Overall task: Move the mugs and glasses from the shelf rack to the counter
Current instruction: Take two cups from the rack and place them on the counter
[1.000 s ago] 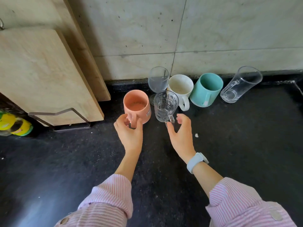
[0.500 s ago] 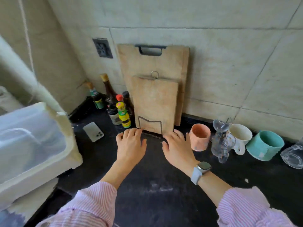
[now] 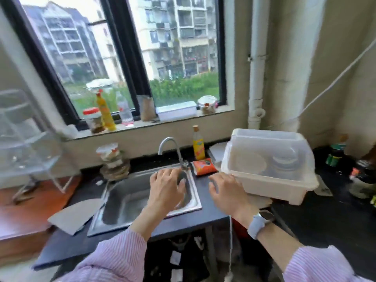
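Observation:
My left hand (image 3: 166,188) hovers over the steel sink (image 3: 132,198) with relaxed fingers and holds nothing. My right hand (image 3: 227,192) hangs empty above the dark counter (image 3: 203,218), beside the covered white dish box (image 3: 268,165). A white wire shelf rack (image 3: 26,143) stands at the far left on a wooden surface; it is blurred, and I cannot tell what it carries. No mugs or glasses show in this view.
A tap (image 3: 173,151), a yellow bottle (image 3: 198,145) and an orange packet (image 3: 204,168) stand behind the sink. Stacked containers (image 3: 114,161) sit to its left, a grey board (image 3: 75,215) at the front left. Sauce bottles (image 3: 345,159) crowd the right; jars line the windowsill (image 3: 142,125).
My view has swung left from the mugs and cutting boards to the sink and window. Both hands let go of the mug and glass handles and came along empty.

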A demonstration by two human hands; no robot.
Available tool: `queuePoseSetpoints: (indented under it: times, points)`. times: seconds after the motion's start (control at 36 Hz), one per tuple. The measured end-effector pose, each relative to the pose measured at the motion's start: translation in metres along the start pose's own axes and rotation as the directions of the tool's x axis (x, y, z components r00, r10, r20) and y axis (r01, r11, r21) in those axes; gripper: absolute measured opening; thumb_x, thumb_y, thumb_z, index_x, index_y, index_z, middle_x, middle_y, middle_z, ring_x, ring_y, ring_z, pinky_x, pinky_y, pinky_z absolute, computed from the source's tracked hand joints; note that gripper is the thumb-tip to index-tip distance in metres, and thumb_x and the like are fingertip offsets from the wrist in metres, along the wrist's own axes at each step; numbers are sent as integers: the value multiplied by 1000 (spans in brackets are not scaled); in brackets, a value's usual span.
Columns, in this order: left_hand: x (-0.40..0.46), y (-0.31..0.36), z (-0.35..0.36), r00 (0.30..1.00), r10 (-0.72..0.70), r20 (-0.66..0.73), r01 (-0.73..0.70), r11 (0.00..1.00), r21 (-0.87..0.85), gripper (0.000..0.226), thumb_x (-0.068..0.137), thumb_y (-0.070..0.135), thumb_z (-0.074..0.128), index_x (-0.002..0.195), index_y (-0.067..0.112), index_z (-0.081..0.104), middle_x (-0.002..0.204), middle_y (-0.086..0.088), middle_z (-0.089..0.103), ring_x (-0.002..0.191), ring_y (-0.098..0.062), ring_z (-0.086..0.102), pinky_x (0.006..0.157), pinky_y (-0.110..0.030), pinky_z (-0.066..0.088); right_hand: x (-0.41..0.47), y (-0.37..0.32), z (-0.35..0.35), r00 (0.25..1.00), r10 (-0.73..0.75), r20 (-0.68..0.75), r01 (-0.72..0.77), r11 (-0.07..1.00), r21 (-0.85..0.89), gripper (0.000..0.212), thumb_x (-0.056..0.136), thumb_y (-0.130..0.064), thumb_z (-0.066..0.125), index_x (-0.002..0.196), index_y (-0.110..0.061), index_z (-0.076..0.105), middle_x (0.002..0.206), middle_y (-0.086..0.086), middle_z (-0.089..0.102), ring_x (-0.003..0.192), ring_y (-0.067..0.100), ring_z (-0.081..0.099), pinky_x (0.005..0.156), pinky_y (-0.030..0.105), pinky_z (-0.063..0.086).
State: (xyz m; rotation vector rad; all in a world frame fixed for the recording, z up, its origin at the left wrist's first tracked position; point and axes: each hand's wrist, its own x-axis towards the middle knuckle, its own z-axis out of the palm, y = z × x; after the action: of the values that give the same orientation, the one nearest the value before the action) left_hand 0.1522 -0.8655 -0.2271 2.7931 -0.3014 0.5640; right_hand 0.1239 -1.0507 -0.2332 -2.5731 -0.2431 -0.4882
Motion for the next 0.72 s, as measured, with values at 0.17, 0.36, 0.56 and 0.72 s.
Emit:
queuePoseSetpoints:
  times: [0.17, 0.36, 0.56, 0.72]
  points:
    - [-52, -155, -95, 958, -228, -176, 248, 963, 103, 37, 87, 35, 51, 119, 17, 57, 121, -3, 61, 117, -24, 51, 99, -39, 33, 37, -168, 78, 956, -275, 99, 263, 957, 121, 29, 92, -26, 44, 115, -17, 59, 121, 2, 61, 115, 21, 50, 99, 32, 35]
    - [-120, -303, -181, 840, -455, -297, 512, 845, 153, 36, 88, 34, 49, 120, 17, 55, 124, -5, 59, 119, -24, 48, 98, -38, 33, 58, -341, 161, 824, -549, 142, 508, 825, 246, 27, 90, -25, 45, 110, -15, 61, 116, 6, 63, 109, 25, 54, 93, 37, 42]
    - [-151, -426, -221, 724, -583, -368, 663, 735, 142, 38, 90, 34, 47, 123, 17, 54, 126, -5, 59, 119, -24, 49, 99, -39, 35, 89, -465, 246, 713, -674, 195, 604, 731, 318, 30, 91, -25, 43, 115, -16, 59, 121, 6, 61, 111, 27, 53, 92, 37, 42]
    - [-137, -535, -241, 640, -663, -389, 722, 692, 9, 35, 91, 31, 46, 122, 17, 53, 129, -4, 56, 122, -22, 46, 100, -41, 35, 141, -554, 315, 664, -722, 196, 626, 680, 383, 30, 92, -24, 41, 113, -13, 59, 119, 7, 62, 107, 26, 55, 91, 42, 45]
